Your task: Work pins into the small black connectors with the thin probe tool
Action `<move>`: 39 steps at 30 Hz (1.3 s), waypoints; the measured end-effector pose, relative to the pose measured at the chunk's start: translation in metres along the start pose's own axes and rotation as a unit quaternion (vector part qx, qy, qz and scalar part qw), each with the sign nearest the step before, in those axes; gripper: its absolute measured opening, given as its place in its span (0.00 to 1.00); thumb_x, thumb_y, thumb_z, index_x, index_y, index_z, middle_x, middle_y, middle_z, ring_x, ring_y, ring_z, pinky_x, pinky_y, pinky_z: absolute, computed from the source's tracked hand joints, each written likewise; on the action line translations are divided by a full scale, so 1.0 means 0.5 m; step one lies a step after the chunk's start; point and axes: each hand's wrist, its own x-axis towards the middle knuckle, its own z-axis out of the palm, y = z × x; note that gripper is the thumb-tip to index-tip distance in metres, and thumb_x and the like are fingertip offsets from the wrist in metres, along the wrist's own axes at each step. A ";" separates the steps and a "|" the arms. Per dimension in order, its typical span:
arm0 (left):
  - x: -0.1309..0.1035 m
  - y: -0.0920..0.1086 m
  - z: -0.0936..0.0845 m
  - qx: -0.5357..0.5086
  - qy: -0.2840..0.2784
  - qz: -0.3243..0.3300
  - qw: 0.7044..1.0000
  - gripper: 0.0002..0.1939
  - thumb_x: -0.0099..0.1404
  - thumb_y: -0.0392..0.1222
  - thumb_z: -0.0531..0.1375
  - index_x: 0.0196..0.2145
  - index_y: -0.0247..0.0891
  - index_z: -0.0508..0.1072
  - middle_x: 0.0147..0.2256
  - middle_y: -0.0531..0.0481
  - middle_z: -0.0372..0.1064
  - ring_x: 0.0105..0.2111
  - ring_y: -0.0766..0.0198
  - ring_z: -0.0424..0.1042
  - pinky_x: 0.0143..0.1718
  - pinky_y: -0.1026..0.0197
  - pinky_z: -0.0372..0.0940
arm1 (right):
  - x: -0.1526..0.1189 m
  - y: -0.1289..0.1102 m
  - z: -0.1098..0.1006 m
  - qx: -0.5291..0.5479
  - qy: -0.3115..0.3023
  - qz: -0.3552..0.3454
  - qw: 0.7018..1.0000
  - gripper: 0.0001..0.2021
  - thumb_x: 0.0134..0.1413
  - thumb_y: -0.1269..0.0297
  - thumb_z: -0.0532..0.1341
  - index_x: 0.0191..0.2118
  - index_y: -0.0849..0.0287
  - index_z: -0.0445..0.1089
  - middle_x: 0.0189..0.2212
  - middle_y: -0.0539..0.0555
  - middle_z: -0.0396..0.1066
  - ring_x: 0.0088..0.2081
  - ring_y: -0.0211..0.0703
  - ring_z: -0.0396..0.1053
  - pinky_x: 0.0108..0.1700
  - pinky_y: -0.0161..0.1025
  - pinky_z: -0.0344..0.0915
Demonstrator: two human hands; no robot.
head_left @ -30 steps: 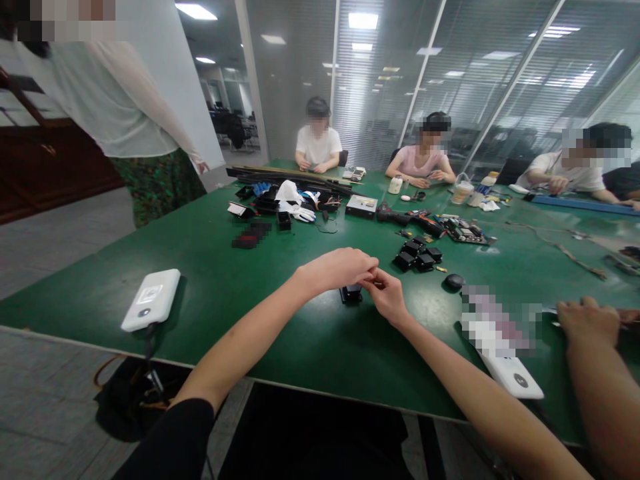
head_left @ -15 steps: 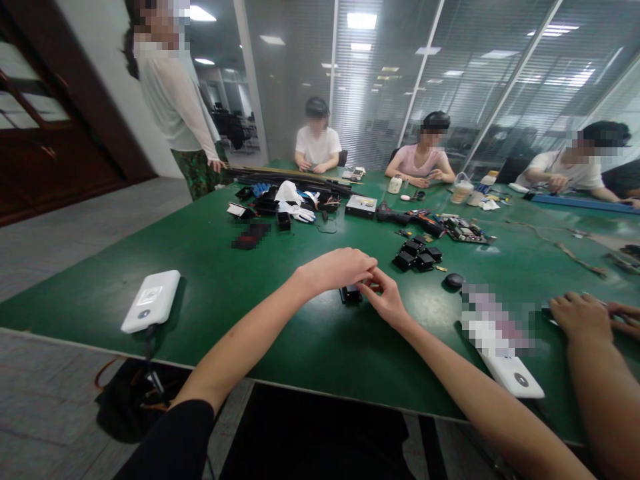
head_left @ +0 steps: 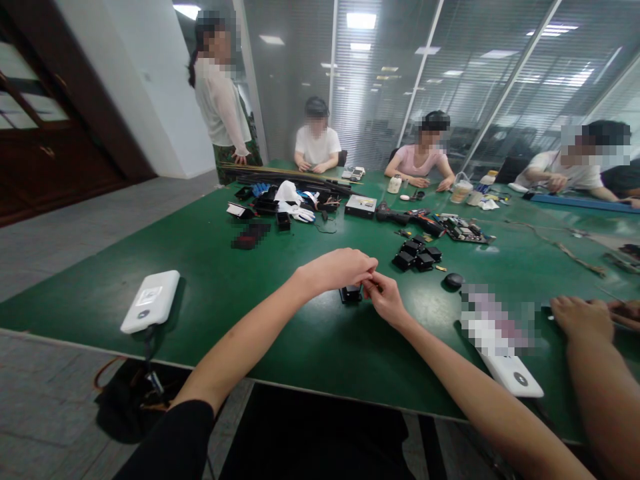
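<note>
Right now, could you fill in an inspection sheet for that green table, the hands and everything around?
Surface: green table, glossy.
Things at hand: black part, on the table beneath the hands.
Clutter: small black boxes, circuit board, white glove.
Hands: left hand and right hand meet at the fingertips; anything between is too small to tell.
Cables: dark cable from the white device, over the near edge.
Surroundings: standing person, far left; another person's hand, right.

The only view is from the person's head, looking forward and down across the green table [head_left: 280, 347]. The near edge crosses the lower part, quite close, and the far edge lies well apart, before the glass wall [head_left: 290, 73].
</note>
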 end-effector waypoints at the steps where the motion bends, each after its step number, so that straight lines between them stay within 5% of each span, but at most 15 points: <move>1: 0.000 0.000 0.000 0.002 0.002 -0.001 1.000 0.09 0.74 0.42 0.55 0.41 0.36 0.73 0.39 0.44 0.77 0.39 0.57 0.77 0.36 0.61 0.62 | -0.001 -0.003 -0.001 0.007 -0.005 -0.001 1.000 0.12 0.67 0.57 0.57 0.37 0.58 0.73 0.26 0.49 0.67 0.27 0.39 0.64 0.30 0.36 0.62; 5: 0.001 0.000 0.000 0.006 0.002 -0.009 1.000 0.09 0.74 0.42 0.55 0.42 0.36 0.73 0.40 0.43 0.77 0.40 0.56 0.77 0.37 0.60 0.63 | 0.001 -0.005 0.000 0.017 0.009 0.013 1.000 0.12 0.62 0.53 0.63 0.41 0.57 0.72 0.32 0.51 0.69 0.32 0.41 0.66 0.31 0.35 0.65; 9: 0.000 0.000 -0.002 -0.001 0.001 -0.005 1.000 0.11 0.74 0.43 0.54 0.42 0.36 0.73 0.40 0.43 0.77 0.41 0.55 0.77 0.37 0.60 0.63 | 0.006 0.008 0.003 0.009 0.041 0.033 0.999 0.15 0.58 0.50 0.66 0.35 0.57 0.71 0.29 0.51 0.69 0.31 0.41 0.65 0.30 0.35 0.65; 16: 0.000 -0.003 -0.001 -0.009 0.003 -0.013 1.000 0.09 0.74 0.43 0.55 0.43 0.36 0.72 0.39 0.44 0.77 0.40 0.56 0.77 0.36 0.60 0.63 | 0.007 0.007 0.002 0.018 0.014 0.034 0.999 0.13 0.63 0.52 0.62 0.33 0.57 0.71 0.20 0.47 0.63 0.22 0.38 0.60 0.25 0.36 0.58; 26: -0.001 -0.006 0.002 0.010 0.007 -0.011 1.000 0.09 0.74 0.42 0.54 0.42 0.36 0.72 0.39 0.44 0.77 0.39 0.56 0.77 0.35 0.60 0.62 | 0.004 -0.009 -0.002 0.010 0.003 0.018 1.000 0.12 0.62 0.53 0.63 0.41 0.57 0.73 0.31 0.51 0.70 0.31 0.41 0.67 0.31 0.36 0.66; 31: -0.002 -0.003 -0.001 0.011 0.003 -0.008 1.000 0.09 0.74 0.43 0.55 0.42 0.36 0.72 0.40 0.43 0.77 0.40 0.55 0.77 0.35 0.60 0.62 | 0.008 0.007 0.001 -0.005 0.041 0.033 0.999 0.14 0.58 0.51 0.66 0.35 0.58 0.72 0.29 0.51 0.70 0.30 0.40 0.65 0.30 0.36 0.66; 39: -0.002 -0.002 0.000 0.004 0.000 -0.020 1.000 0.10 0.74 0.44 0.55 0.43 0.36 0.72 0.40 0.43 0.77 0.39 0.56 0.77 0.36 0.60 0.63 | 0.009 0.000 0.000 0.003 0.014 0.023 1.000 0.12 0.63 0.55 0.61 0.33 0.57 0.72 0.22 0.48 0.65 0.24 0.39 0.63 0.27 0.37 0.62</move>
